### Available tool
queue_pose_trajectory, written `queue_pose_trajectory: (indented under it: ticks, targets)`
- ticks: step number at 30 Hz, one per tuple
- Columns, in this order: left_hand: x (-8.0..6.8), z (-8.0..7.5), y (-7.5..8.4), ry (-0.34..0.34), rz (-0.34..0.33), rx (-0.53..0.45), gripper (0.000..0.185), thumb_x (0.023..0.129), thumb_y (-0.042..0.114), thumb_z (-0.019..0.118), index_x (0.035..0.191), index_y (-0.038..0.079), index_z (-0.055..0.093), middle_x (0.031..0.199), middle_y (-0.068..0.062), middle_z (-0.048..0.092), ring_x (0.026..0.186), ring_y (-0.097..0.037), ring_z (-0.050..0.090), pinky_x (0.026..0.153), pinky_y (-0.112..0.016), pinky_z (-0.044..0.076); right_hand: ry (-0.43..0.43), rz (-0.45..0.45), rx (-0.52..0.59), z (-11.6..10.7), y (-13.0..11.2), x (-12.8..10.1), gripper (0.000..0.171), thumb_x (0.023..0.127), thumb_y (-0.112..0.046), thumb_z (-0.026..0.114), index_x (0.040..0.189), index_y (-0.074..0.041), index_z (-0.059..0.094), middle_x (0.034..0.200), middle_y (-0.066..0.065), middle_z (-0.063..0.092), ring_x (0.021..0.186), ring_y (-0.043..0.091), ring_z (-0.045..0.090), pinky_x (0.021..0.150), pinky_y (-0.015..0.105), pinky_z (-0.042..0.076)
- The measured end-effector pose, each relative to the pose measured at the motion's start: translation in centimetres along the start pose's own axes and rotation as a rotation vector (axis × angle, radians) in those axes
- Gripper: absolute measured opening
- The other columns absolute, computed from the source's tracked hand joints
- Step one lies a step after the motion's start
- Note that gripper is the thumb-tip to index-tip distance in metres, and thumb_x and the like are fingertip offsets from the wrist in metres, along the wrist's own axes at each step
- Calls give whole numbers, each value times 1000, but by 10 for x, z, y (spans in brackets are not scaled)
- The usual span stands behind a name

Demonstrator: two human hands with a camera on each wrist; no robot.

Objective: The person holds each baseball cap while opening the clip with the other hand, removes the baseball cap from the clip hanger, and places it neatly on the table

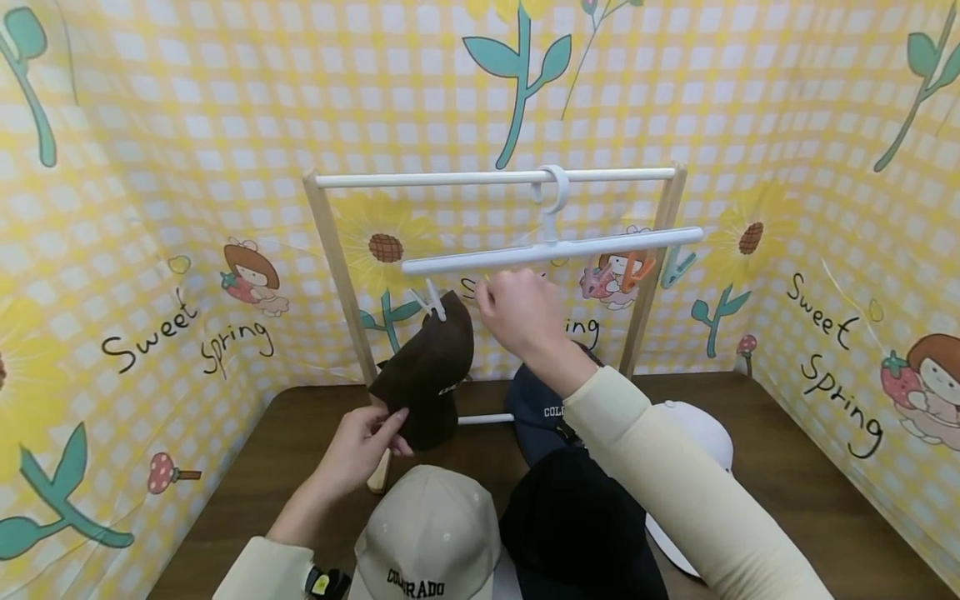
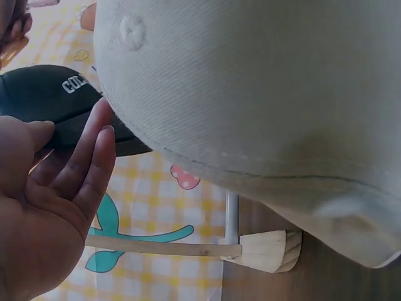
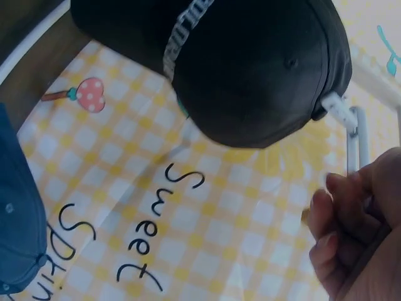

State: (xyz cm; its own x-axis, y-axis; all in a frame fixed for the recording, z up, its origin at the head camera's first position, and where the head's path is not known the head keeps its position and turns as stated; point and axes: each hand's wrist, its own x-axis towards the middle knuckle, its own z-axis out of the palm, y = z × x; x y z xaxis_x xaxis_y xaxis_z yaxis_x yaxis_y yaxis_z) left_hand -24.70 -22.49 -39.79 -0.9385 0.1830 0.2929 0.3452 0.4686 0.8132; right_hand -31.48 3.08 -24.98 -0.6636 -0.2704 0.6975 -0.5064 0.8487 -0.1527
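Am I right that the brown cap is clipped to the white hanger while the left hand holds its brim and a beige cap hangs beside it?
Not quite. The beige cap lies on the table, not on the hanger. The rest holds: the brown cap hangs from a clip, and the left hand holds its brim. The head view shows this.

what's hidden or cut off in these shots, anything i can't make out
- Head view: whatever the right hand pinches under the white hanger is hidden by its own fingers.
- Head view: the navy cap lettering is cut short by the right sleeve.
- Left wrist view: the beige cap fills the frame and hides most of the table.
- Right wrist view: the clip holding the brown cap is blurred.
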Motion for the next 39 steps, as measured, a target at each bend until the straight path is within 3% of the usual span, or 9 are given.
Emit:
queue_pose_trajectory:
  ticks: [4,8,13,15,19,23,27,31,39]
  targets:
    - [1,1,2,2,19,12,37,107,20,57,74,2,60,68,-6,71,67,-17,69,64,-27,55,-24,-79,126,0,-10,-1,52,108,-23,45,56,-17,45,49,-2,37,43,14,37,45,28,31]
    - [4,3,1,-11,49,18,37,107,17,57,73,1,59,68,-8,71,64,-12,68,61,-27,54,-67,-103,190,1,-21,1,49,107,-30,54,61,-14,53,50,-1,44,43,13,43,46,26,34]
    - [4,4,5,-10,63,18,37,106,17,58,72,2,59,67,-8,71,63,-11,68,63,-27,55,-105,-60,48,6,-35,8,56,101,-50,60,61,-12,56,51,-2,41,45,14,44,44,26,32]
    - [4,4,7,-12,62,30,37,106,17,58,72,2,59,67,-6,71,63,-11,68,65,-28,56,-114,-40,-9,10,-40,11,52,99,-54,61,68,-12,61,52,-2,41,45,15,45,42,26,31]
    - [1,4,9,-22,57,58,37,106,19,58,72,4,59,66,-4,70,64,-11,68,68,-32,57,-113,-19,-79,16,-48,14,45,96,-56,64,77,-16,65,53,-4,46,47,14,48,41,27,32]
    - [-1,4,10,-26,68,59,37,106,19,59,72,5,61,66,-3,70,65,-10,68,67,-30,56,-108,-19,-139,19,-53,16,49,97,-55,64,65,-18,56,52,-4,43,47,14,46,41,28,31]
    - [-3,4,10,-22,85,65,35,106,16,59,73,4,62,66,-3,70,65,-14,69,67,-29,57,-103,-50,-131,19,-54,16,51,99,-51,61,62,-18,50,51,-5,39,45,13,43,41,27,30]
    - [-3,2,6,-25,92,72,33,106,15,58,76,4,65,67,-2,70,67,-20,70,69,-34,58,-69,-98,-70,20,-50,16,49,101,-43,59,61,-17,48,51,-4,37,44,13,40,41,26,28]
    - [-5,-4,-2,-52,79,67,33,107,19,56,80,4,66,67,-1,70,68,-15,70,70,-29,57,-33,-124,177,17,-43,16,49,100,-20,57,53,-15,42,47,-3,37,42,10,29,43,22,25]
